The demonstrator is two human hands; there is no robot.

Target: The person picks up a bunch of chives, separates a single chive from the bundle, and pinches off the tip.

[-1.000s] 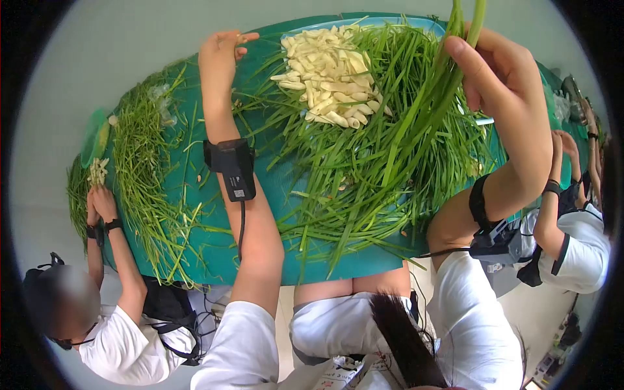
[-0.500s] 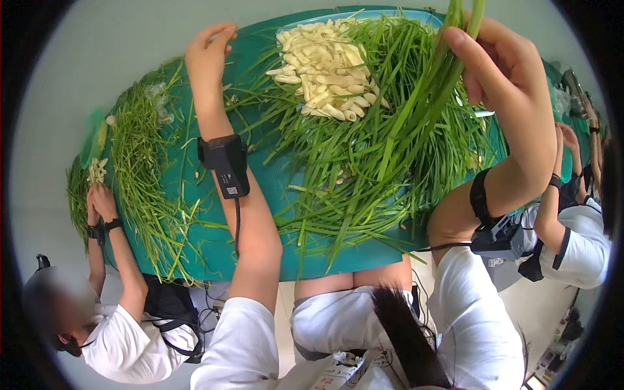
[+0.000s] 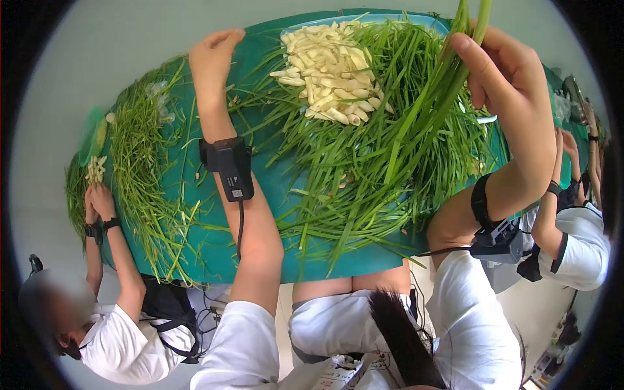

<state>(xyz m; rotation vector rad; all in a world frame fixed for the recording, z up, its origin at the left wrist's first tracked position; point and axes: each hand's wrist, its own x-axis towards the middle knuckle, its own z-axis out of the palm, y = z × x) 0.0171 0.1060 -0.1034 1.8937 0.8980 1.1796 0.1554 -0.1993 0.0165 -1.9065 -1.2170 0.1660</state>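
My right hand point(image 3: 497, 68) is raised at the upper right, its thumb and fingers closed round a bunch of leafy green stalks point(image 3: 448, 81). The thicker ends point up past the frame's top, and the long flat leaves hang over a large heap of similar greens point(image 3: 396, 156). Near the table's far edge is my left hand point(image 3: 213, 62), with thumb and fingertips drawn together. Anything in that pinch is too small to make out. Between my hands, pale peeled pieces point(image 3: 328, 71), like cloves or short stem ends, are piled on a light blue tray point(image 3: 439, 25), mostly covered.
The green tabletop point(image 3: 260, 156) has loose leaves and scraps on it. A second long pile of greens point(image 3: 133, 149) lies at left, beside a person's hands point(image 3: 99, 200) holding small pale pieces point(image 3: 95, 170). Another person point(image 3: 575, 237) sits at right. Cables point(image 3: 208, 305) hang below the table.
My left thumb and fingertips have come together, and that hand has shifted slightly right. My right hand keeps its grip on the stalks, almost in place.
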